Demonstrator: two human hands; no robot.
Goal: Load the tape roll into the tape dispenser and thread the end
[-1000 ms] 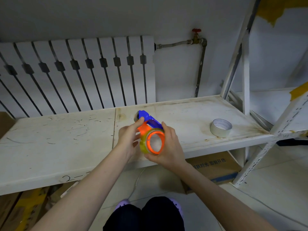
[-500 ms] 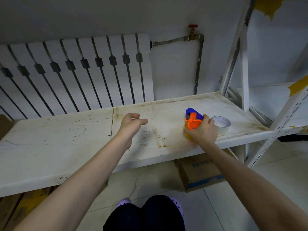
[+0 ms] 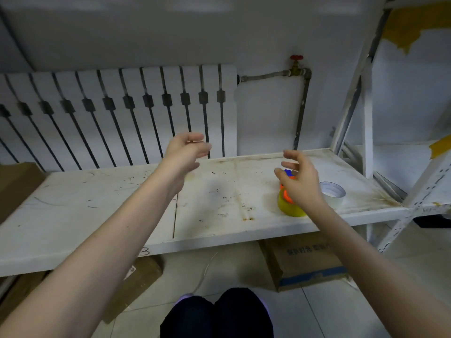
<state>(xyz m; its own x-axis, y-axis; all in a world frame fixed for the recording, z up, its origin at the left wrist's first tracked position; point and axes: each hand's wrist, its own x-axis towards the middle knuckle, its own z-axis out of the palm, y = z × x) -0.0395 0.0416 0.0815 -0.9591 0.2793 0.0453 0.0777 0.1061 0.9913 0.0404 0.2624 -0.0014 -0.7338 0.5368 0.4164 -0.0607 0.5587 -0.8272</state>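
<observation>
We see both our hands raised over a worn white shelf [image 3: 219,215], neither one holding anything. Our left hand [image 3: 185,152] hangs in the air at about eleven o'clock from the middle of the shelf, its grip apart, fingers loosely curled and clear of everything. Our right hand [image 3: 301,181] sits at about two o'clock, its grip also apart, fingers spread and bent, held just above and in front of the tape dispenser [image 3: 289,191]; we cannot tell whether any fingertip touches it. The dispenser rests on the shelf near the front edge toward the right, its blue handle end pointing away from us, its orange hub half hidden behind our palm, and the yellow tape roll [image 3: 289,208] seated on that hub. Whether the tape's end is threaded we cannot tell, since our hand covers that part. Just beside the dispenser at three o'clock lies a second, white roll of tape [image 3: 333,192], flat on the shelf and apart from the dispenser. Behind the shelf stands a white radiator [image 3: 117,113] with a pipe and red valve [image 3: 296,58] at its right. A cardboard box [image 3: 307,264] sits on the floor under the shelf.
</observation>
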